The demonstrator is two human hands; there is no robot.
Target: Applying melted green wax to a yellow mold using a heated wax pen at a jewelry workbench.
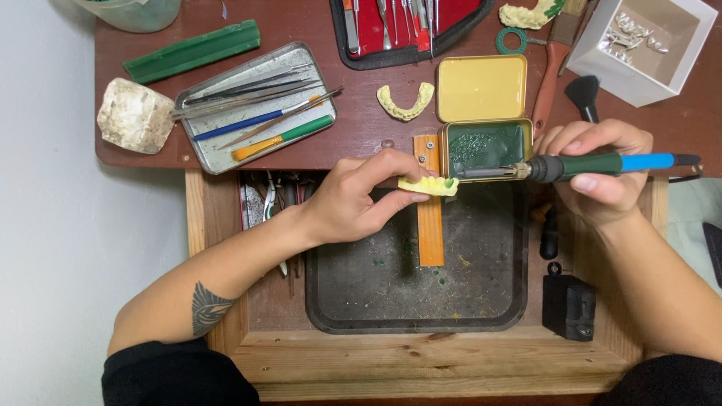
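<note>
The left hand (353, 199) reaches in from the lower left, forearm bare, thumb and fingers pinched shut on a small yellow dental cast (429, 185) held over the dark tray (331, 301) in the open wooden drawer. The right hand (602, 169) is closed around a green-and-blue heated wax tool (579, 165), held level, its metal tip touching the cast's right end. Just behind sits an open yellow tin (483, 120) of green wax on the worktop (361, 128), with a second dental cast (406, 101) beside it.
</note>
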